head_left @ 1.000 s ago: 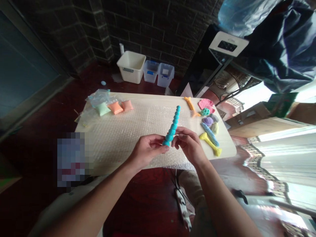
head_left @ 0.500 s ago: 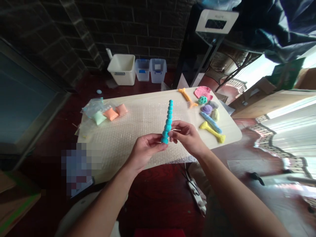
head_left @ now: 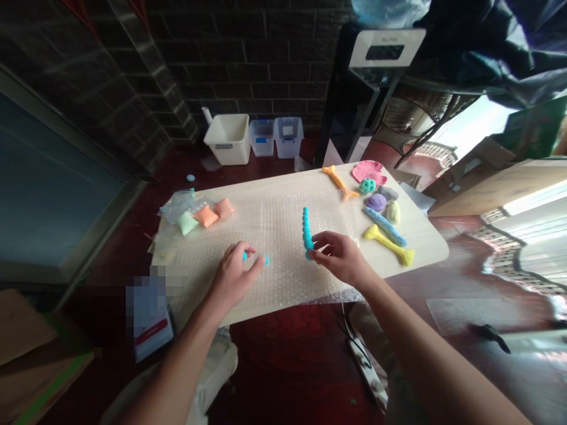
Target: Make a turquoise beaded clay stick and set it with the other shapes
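My right hand (head_left: 339, 258) pinches the near end of a teal beaded clay rod (head_left: 306, 230), which points away from me just above the bubble wrap (head_left: 270, 221) on the pale table (head_left: 425, 260). My left hand (head_left: 234, 273) is lower left of it, down on the bubble wrap, its fingers curled round small teal clay bits (head_left: 264, 260). One bit peeks out at the fingertips. The two hands are apart.
Coloured clay shapes lie at the table's right: an orange bone (head_left: 339, 182), a pink piece (head_left: 369, 172), a purple lump (head_left: 375, 202), a blue stick (head_left: 385, 226), a yellow bone (head_left: 390, 243). Clay packets (head_left: 204, 216) sit at the left. Plastic bins (head_left: 230, 137) stand on the floor behind.
My left hand left the rod's near end and dropped to the left onto the bubble wrap with small teal bits. My right hand lowered the rod toward the table.
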The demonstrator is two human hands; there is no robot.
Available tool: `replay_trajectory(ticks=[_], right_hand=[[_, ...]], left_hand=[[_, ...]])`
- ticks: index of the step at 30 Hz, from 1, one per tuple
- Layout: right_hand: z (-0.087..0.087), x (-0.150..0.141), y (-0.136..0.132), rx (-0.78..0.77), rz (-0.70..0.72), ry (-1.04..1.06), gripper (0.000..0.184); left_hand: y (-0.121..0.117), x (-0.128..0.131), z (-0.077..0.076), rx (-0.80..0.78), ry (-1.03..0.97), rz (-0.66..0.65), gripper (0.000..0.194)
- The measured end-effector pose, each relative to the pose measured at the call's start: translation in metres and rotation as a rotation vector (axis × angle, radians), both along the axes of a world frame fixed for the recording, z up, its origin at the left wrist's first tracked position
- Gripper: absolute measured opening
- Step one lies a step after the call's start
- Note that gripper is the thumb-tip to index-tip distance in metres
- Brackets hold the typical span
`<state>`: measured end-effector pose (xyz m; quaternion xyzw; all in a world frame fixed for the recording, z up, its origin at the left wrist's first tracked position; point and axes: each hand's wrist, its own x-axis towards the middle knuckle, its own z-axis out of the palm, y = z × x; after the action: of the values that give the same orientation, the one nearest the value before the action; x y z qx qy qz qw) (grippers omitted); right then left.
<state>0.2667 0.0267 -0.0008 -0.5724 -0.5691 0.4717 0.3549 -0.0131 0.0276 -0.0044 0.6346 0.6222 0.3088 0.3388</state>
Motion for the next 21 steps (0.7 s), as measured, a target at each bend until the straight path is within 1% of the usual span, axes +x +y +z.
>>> replay_trajectory(ticks=[1,2,3,5,6,7,8,10,12,15,16,19,21], right_hand=[[0.0,0.001,-0.001,-0.004,0.011,-0.035,0.03],[-0.001,0.002,-0.002,-0.008,0.019,-0.065,0.028],[-0.001,0.004,-0.003,-0.013,0.025,-0.09,0.027],[-0.001,0.006,-0.004,-0.027,0.039,-0.127,0.026],[-0.002,0.008,-0.005,-0.03,0.047,-0.141,0.027],[-0.002,0.009,-0.005,-0.029,0.055,-0.157,0.026],[-0.002,0.01,-0.006,-0.026,0.063,-0.175,0.026],[-0.003,0.011,-0.008,-0.01,0.078,-0.215,0.024],[-0.005,0.011,-0.009,0.003,0.095,-0.25,0.022],[-0.007,0.008,-0.011,0.023,0.111,-0.305,0.02],[-0.008,0.007,-0.011,0.028,0.113,-0.322,0.02],[-0.008,0.005,-0.012,0.034,0.115,-0.358,0.023],[-0.007,0.005,-0.014,0.025,0.101,-0.342,0.029]], left_hand=[[-0.002,0.002,-0.004,0.052,0.113,-0.058,0.025],[-0.003,0.004,-0.008,0.087,0.179,-0.12,0.029],[-0.003,0.005,-0.012,0.101,0.213,-0.186,0.029],[-0.002,0.006,-0.017,0.11,0.243,-0.29,0.017],[-0.001,0.006,-0.019,0.117,0.248,-0.315,0.009],[0.0,0.006,-0.02,0.129,0.249,-0.316,0.003],[0.001,0.006,-0.02,0.147,0.241,-0.296,0.002],[0.002,0.007,-0.018,0.185,0.207,-0.219,0.008],[0.001,0.009,-0.014,0.166,0.154,-0.142,0.01],[-0.002,0.013,-0.006,0.023,0.045,-0.085,0.006],[-0.004,0.014,-0.005,-0.029,-0.011,-0.089,0.009],[-0.008,0.018,-0.001,-0.156,-0.253,-0.123,0.022],[-0.01,0.022,0.001,-0.234,-0.448,-0.124,0.024]])
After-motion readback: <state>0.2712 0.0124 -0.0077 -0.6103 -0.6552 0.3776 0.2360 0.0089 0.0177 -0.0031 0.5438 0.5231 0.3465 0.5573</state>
